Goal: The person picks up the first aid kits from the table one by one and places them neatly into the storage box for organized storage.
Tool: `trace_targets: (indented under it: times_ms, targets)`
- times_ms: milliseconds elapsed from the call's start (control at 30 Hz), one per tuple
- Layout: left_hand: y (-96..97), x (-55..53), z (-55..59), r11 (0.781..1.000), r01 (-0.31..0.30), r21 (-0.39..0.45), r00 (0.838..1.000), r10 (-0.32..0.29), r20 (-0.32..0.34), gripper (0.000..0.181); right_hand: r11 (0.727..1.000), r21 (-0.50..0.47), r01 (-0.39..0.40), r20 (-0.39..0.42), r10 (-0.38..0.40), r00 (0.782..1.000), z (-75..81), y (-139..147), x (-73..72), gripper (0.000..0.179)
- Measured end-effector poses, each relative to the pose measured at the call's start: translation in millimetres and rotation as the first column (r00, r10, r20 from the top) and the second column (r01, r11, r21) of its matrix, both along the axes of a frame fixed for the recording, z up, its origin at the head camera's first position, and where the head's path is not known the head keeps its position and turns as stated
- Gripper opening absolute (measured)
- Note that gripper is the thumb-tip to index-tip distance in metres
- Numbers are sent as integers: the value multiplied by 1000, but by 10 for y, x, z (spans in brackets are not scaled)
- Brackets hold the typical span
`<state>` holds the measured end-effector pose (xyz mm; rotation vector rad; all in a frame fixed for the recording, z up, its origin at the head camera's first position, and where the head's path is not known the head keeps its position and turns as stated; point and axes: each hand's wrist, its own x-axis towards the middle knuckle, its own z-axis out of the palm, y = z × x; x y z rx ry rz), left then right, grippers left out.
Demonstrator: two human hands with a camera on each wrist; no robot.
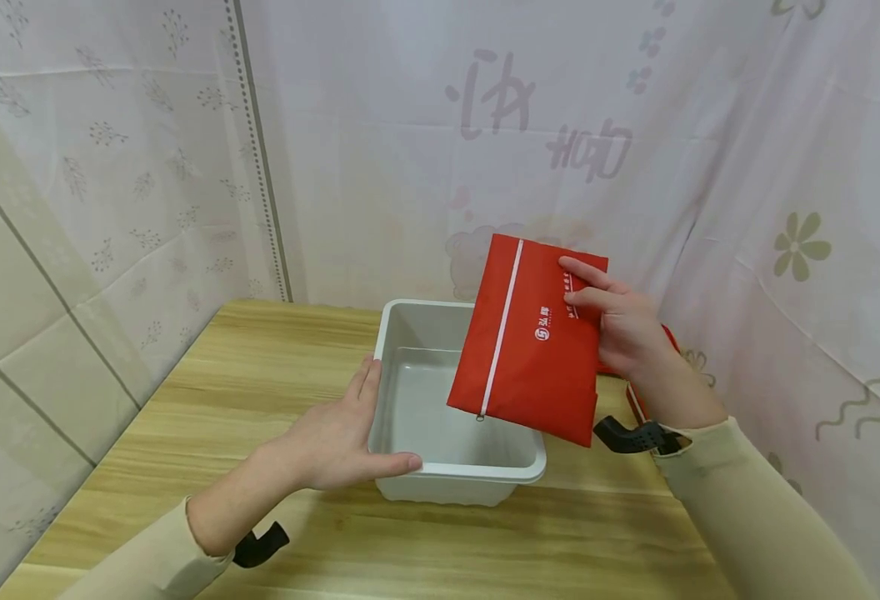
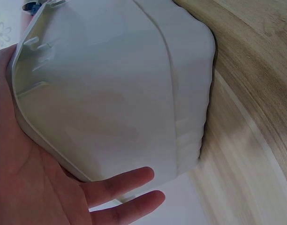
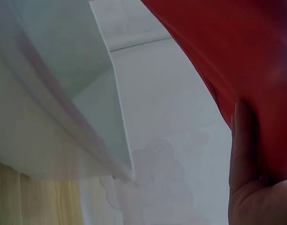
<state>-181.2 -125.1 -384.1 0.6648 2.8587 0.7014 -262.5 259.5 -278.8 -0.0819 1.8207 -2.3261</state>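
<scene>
Right hand (image 1: pixel 626 329) pinches flat red fabric pouch (image 1: pixel 526 342) above right rim of pale rectangular plastic bin (image 1: pixel 447 490); left hand (image 1: pixel 335 442), straight-fingered, touches left rim.

We see plain pale-beige fabric sleeves (image 1: pixel 766 508). Beside each sleeve's cuff (image 1: pixel 183 540), we see a curved matte-black piece (image 1: pixel 262 547).

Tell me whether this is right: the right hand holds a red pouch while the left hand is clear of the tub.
Not quite: the left hand touches the tub, as the left wrist view shows. The right hand does hold the red pouch.
</scene>
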Motion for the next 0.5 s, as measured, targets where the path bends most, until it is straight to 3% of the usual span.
trace_targets:
  times_ms: [300,500]
  targets:
    - [2,-2,5,1000,1,-1,1000,-1,1,144,994,111,-10,-10,11,1000,28,-411,-134,55]
    - [11,-7,9,1000,-3,6,1000,3,2,142,971,239,-4,-27,11,1000,-3,-672,-242,53]
